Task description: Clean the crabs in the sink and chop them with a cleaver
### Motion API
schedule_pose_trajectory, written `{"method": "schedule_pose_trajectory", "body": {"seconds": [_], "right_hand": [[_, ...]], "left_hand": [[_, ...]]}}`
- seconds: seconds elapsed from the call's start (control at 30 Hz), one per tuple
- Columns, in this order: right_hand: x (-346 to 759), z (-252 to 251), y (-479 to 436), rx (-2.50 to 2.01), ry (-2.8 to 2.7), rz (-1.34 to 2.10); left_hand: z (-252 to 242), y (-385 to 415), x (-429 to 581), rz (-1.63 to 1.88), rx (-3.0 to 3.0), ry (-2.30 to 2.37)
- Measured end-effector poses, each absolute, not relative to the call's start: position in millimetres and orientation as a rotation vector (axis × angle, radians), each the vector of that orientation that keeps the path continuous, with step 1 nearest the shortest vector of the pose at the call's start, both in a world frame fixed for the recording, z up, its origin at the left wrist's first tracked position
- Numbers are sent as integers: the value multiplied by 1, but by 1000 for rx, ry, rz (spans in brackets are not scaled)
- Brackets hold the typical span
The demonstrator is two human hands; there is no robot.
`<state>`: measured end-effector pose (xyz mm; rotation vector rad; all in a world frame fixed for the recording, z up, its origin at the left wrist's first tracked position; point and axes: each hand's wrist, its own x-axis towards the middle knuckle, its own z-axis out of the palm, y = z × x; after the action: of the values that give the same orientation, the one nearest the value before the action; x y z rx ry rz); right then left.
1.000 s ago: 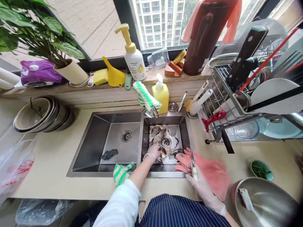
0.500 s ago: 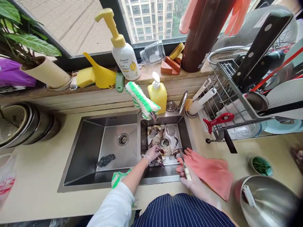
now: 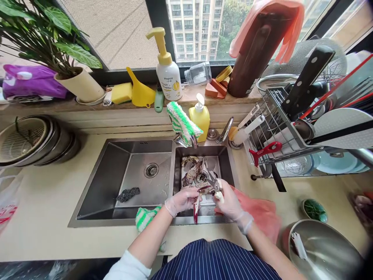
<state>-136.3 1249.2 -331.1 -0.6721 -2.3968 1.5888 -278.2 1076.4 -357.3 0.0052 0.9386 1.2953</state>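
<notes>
Over the front of the small right sink basin (image 3: 230,171), my left hand (image 3: 184,199) in a clear glove is closed on a crab (image 3: 196,212). One of its dark red claws hangs down past the sink's front edge. My gloved right hand (image 3: 229,202) is wrapped round white-handled kitchen shears (image 3: 217,186). The metal blades point left, close to the crab; whether they touch it I cannot tell. Several more crab pieces (image 3: 190,173) lie round the drain behind my hands. Part of the crab is hidden by my fingers.
A faucet (image 3: 194,140) wrapped in green-white cloth overhangs the basin. Pink rubber gloves (image 3: 259,214) lie right of it, before a steel bowl (image 3: 323,249). A dish rack (image 3: 271,136) with knives stands right. The left basin (image 3: 116,171) holds a dark scrubber (image 3: 128,194).
My left hand has lifted a crab from the basin toward the front edge. My right hand has swung the shears up from beside the pink gloves to the crab. The view has shifted slightly.
</notes>
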Motion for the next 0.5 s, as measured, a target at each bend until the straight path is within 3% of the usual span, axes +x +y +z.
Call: {"method": "schedule_pose_trajectory", "body": {"seconds": [0.13,0.27,0.4,0.5], "right_hand": [[-150,-315,1253,-598,-2498,1728],[-142,-311,1246,-797,-2312,1989],[-132,-317,1237,-1121,-1893,2293],[-126,-327,1231,-1193,-1750,2242]], "left_hand": [[-341,1073,-275,1202,-1,845],[-327,1066,-279,1193,26,816],[-331,1061,-275,1389,-113,771],[-337,1061,-261,1575,-170,896]]}}
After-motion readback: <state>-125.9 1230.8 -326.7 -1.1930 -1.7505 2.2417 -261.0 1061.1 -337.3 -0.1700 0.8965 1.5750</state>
